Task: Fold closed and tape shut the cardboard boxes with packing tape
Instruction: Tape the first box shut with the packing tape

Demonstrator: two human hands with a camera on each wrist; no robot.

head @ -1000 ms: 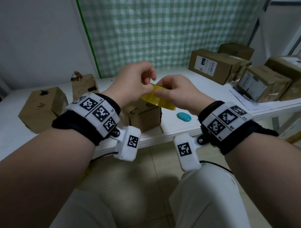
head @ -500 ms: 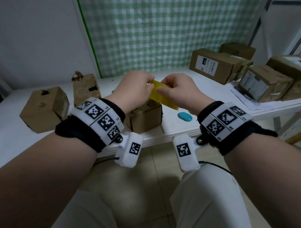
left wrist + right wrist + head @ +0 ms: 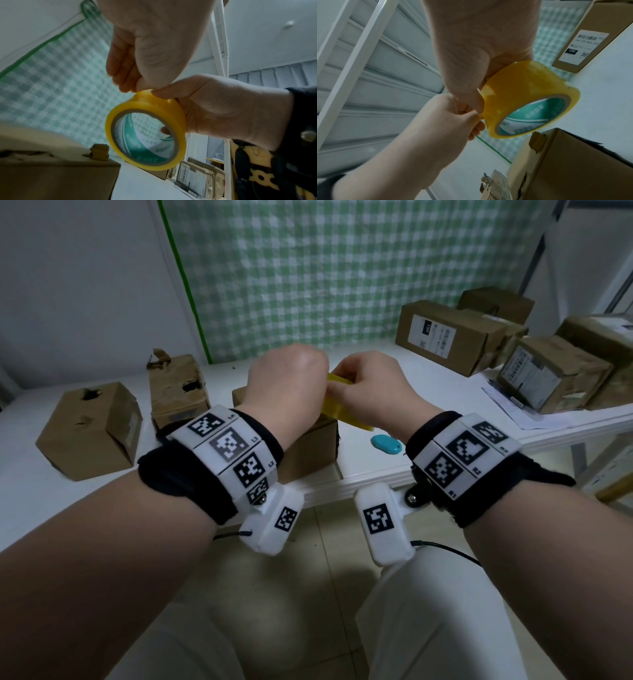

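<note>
A yellow packing tape roll (image 3: 337, 405) hangs in the air between my hands, above a small brown cardboard box (image 3: 308, 453) at the table's front edge. My right hand (image 3: 370, 392) grips the tape roll (image 3: 522, 86), with the thumb on its outer face and one fingertip (image 3: 164, 130) showing through the core. My left hand (image 3: 291, 381) pinches the outer layer at the top of the tape roll (image 3: 154, 104) with curled fingers (image 3: 476, 116). The box (image 3: 573, 162) has torn flaps at its top. In the head view both hands' fingertips are hidden.
Two battered brown boxes (image 3: 92, 433) (image 3: 178, 392) stand on the white table (image 3: 342, 484) to the left. Several labelled boxes (image 3: 448, 337) (image 3: 555, 371) sit at the back right beside loose papers (image 3: 513, 409). A small teal object (image 3: 385, 444) lies right of the near box.
My hands have drawn closer together around the roll. The roll has turned more edge-on and is now largely hidden behind them. The left fingers have shifted along its rim.
</note>
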